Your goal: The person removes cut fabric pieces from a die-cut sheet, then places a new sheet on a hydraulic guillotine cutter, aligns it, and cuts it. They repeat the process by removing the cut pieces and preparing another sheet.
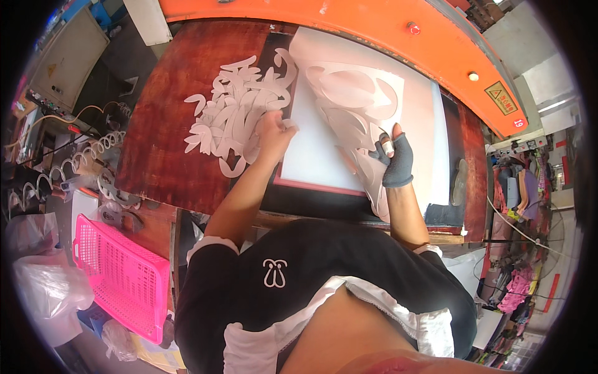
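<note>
A: Left hand (274, 128) is at the edge of the pile of white cut-out shapes (233, 115), fingers closed in a pinch on one small white piece (289, 124).

B: And the pile sits on the dark red worktop (162, 137), just left of the white cutting board (311, 156).

A: Right. Over to the right hand (393, 159), in a grey fingerless glove, one fingertip taped white. Its fingers curl onto the perforated white sheet (355, 100), the leftover with holes where shapes came out.

B: Gripping or just pressing?

A: Gripping the sheet's edge, thumb up, sheet draped down toward the body.

B: That sheet lies across the board, under the orange press head (374, 25) that arcs over the far side.

A: Off to the person's left, a pink plastic basket (121, 274) sits low beside the worktop, with clear plastic bags (43, 280) next to it.

B: Hands well apart, one on each side of the board.
</note>
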A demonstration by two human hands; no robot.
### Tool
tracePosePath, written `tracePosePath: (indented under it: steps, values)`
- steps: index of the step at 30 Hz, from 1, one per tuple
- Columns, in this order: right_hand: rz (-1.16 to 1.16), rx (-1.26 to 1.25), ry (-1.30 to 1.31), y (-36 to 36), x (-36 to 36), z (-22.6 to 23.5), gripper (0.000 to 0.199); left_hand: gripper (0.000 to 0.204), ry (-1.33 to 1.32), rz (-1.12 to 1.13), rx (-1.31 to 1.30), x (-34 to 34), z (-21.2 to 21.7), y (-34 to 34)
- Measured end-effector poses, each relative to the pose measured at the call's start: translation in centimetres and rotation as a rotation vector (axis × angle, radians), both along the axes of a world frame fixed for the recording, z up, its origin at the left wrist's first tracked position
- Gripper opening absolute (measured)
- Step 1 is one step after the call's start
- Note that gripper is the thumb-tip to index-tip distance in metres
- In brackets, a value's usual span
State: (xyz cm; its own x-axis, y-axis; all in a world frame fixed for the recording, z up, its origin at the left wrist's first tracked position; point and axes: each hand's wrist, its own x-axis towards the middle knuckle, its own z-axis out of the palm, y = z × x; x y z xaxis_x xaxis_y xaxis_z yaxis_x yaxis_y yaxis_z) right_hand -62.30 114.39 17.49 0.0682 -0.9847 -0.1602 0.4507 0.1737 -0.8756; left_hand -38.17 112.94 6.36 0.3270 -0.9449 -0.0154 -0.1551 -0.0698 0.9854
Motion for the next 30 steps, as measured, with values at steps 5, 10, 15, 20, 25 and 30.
tracePosePath:
  steps: [5,10,15,20,25,30]
  values:
    - [0.049,-0.019,0.035,0.8,1.3,-0.5,0.027,0.077,0.189,-0.117,-0.124,-1.9,-0.1,-3.5]
    - [0.054,-0.009,-0.033,-0.1,-0.2,-0.8,0.033,0.036,0.172,-0.294,-0.077,-3.6,2.5,-4.1]
    - [0.049,0.058,-0.135,-1.0,-1.2,-1.9,0.043,0.024,0.097,-0.258,-0.391,-5.4,3.6,0.9]
    - [0.113,0.020,0.047,0.6,1.2,-2.0,0.036,0.069,0.793,-0.247,0.162,-5.8,5.0,0.7]
    - [0.170,-0.027,0.170,2.4,3.1,-0.9,0.038,0.058,0.706,-0.317,0.123,-5.9,3.9,0.4]
    - [0.039,0.025,0.147,1.1,2.0,0.4,0.036,0.047,0.850,-0.321,0.147,-3.9,1.3,0.4]
